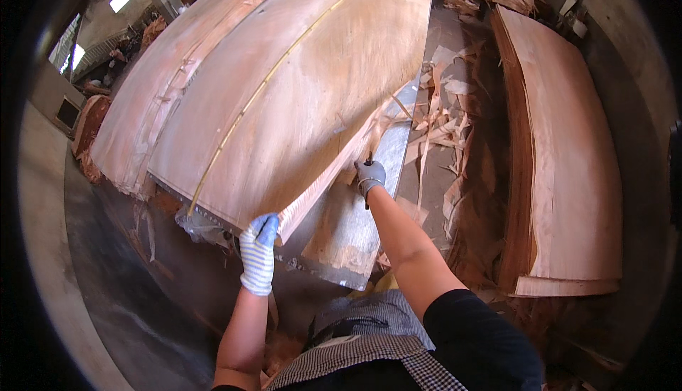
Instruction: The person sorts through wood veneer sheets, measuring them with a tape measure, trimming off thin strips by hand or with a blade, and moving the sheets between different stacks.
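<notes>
Fingers (264, 229) pinch a thin, pinkish veneer sheet's (298, 100) ragged near edge.

Veneer sheet (298, 85): large, thin, reddish wood, lifted and bowed over a metal bench (355, 227); a pale seam runs along its length.
Left hand (259, 249): striped glove with blue fingertips, fingers (267, 226) pinching the sheet's near corner.
Right hand (370, 175): grey glove, at the sheet's torn right edge, closed around a small dark tool (368, 158).
Second sheet (170, 78): lies just beside, to the left.
Veneer stack (568, 164): on the right, well apart.
Scraps (444, 121): torn strips between bench and stack.
</notes>
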Tool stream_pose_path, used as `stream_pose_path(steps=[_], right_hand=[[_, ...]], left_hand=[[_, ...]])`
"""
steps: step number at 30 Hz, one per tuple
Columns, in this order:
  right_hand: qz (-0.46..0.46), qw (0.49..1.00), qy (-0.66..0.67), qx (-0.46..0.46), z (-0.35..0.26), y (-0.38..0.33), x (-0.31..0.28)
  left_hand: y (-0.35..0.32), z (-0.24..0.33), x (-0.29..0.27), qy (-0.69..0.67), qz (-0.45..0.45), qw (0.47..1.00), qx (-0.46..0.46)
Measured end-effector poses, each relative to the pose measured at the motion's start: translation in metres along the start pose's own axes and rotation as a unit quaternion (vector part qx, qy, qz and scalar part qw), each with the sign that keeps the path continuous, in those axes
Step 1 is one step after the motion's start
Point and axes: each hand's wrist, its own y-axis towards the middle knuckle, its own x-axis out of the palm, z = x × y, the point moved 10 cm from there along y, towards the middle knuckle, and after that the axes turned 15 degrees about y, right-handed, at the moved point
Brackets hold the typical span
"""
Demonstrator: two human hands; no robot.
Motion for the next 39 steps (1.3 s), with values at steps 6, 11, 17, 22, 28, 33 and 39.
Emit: stream_pose_path(steps=[6, 11, 17, 22, 28, 33, 39], right_hand=[[-0.078, 0.995, -0.062, -0.027, 0.062, -0.028, -0.044], [-0.098, 0.953, -0.28, 0.063, 0.136, -0.124, -0.197], [-0.05, 0.928, -0.344, -0.135, 0.092, -0.133, -0.248], [-0.216, 0.88, -0.332, -0.263, 0.03, -0.157, -0.157], [-0.299, 0.839, -0.438, -0.122, 0.081, -0.139, -0.2], [-0.179, 0.862, -0.445, -0.164, 0.029, -0.102, -0.234], [-0.161, 0.863, -0.238, -0.415, -0.129, -0.12, -0.127]], left_hand=[[0.001, 0.001, 0.004, 0.005, -0.005, 1.0, 0.02], [-0.008, -0.01, 0.001, 0.017, 0.001, 0.999, 0.037], [-0.02, -0.014, 0.03, 0.019, -0.059, 0.997, 0.051], [-0.054, -0.009, 0.075, 0.031, -0.151, 0.985, 0.08], [-0.072, -0.024, 0.086, 0.193, -0.156, 0.953, 0.176], [-0.101, -0.031, 0.118, 0.318, -0.26, 0.87, 0.275], [-0.09, -0.058, 0.112, 0.35, -0.224, 0.891, 0.185]])
